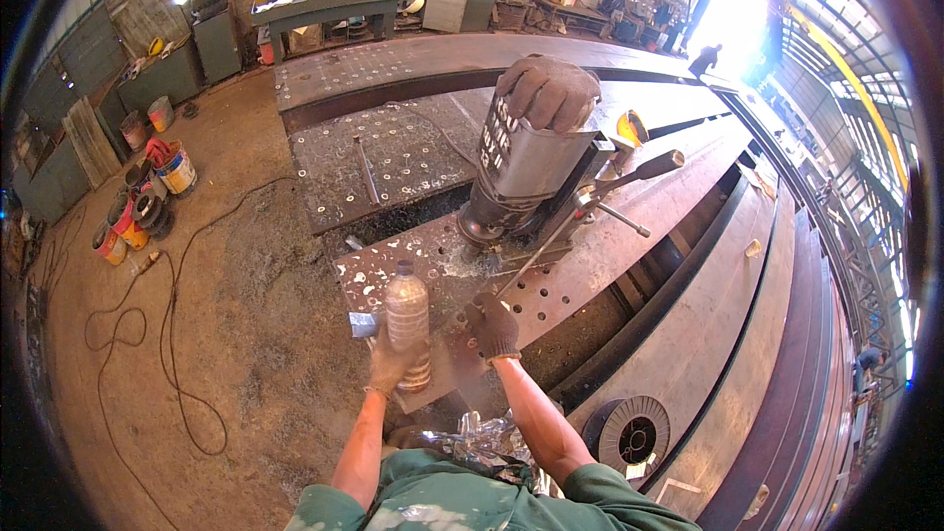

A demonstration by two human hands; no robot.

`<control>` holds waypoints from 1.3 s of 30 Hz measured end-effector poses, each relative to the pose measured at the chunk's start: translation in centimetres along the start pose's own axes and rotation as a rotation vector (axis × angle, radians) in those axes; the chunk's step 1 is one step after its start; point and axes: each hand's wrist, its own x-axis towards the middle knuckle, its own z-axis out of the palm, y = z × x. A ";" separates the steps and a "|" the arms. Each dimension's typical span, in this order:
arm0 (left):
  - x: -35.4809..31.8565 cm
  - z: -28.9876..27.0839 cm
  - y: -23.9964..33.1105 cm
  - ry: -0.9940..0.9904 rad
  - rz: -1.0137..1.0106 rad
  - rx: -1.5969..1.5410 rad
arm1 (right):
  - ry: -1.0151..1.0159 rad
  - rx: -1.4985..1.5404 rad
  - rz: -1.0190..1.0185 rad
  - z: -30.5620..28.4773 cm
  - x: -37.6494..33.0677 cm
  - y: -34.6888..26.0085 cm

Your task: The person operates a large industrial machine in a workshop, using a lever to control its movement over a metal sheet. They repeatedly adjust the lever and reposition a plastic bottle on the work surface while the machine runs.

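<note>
A clear plastic bottle (pixel 406 307) with a dark cap and cloudy brownish contents stands upright near the end of a drilled steel plate. My left hand (pixel 395 362), in a pale glove, is closed around its lower part. A small blue-and-white piece (pixel 363 324) lies beside the bottle. To the right, my right hand (pixel 494 326), in a dark glove, is curled round the lower end of a thin metal lever (pixel 536 258). That lever runs up to the hub of a black drilling machine (pixel 526 162) on the plate. A brown glove (pixel 551 90) is draped over the machine's top.
Long steel beams (pixel 688 334) stretch away on the right, with dark gaps between them. A wire spool (pixel 626 436) sits on the nearest one. A cable (pixel 175 334) snakes over the floor at left, near several buckets (pixel 179 175). Metal shavings (pixel 280 275) litter the ground.
</note>
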 end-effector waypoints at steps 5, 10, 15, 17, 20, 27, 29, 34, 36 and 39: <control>0.4 -0.1 -0.1 -0.186 -0.130 -0.285 | -0.014 0.069 -0.042 -0.9 -0.9 -1.9; 0.2 2.0 0.2 -0.331 -0.477 -0.468 | -0.014 -0.031 -0.049 0.0 -0.2 0.0; -1.5 2.1 5.5 -0.456 -0.680 -0.557 | 0.060 -0.112 -0.158 0.7 0.2 1.7; -1.3 2.3 5.3 -0.430 -0.686 -0.534 | 0.079 -0.096 -0.167 0.9 0.2 2.1; -1.1 2.4 5.4 -0.420 -0.699 -0.485 | 0.048 -0.143 -0.144 0.5 0.4 1.4; -0.4 2.1 3.2 -0.441 -0.654 -0.458 | 0.029 -0.137 -0.123 0.3 0.2 0.8; -0.8 2.0 4.4 -0.428 -0.641 -0.443 | 0.078 -0.088 -0.179 1.0 0.5 2.5; -1.0 1.9 3.9 -0.436 -0.678 -0.480 | 0.040 -0.088 -0.140 0.5 0.1 1.0; -1.0 2.0 3.5 -0.427 -0.673 -0.462 | 0.034 -0.092 -0.122 0.4 0.2 0.9; -1.0 2.1 3.2 -0.417 -0.645 -0.409 | 0.043 -0.119 -0.126 0.4 0.3 1.0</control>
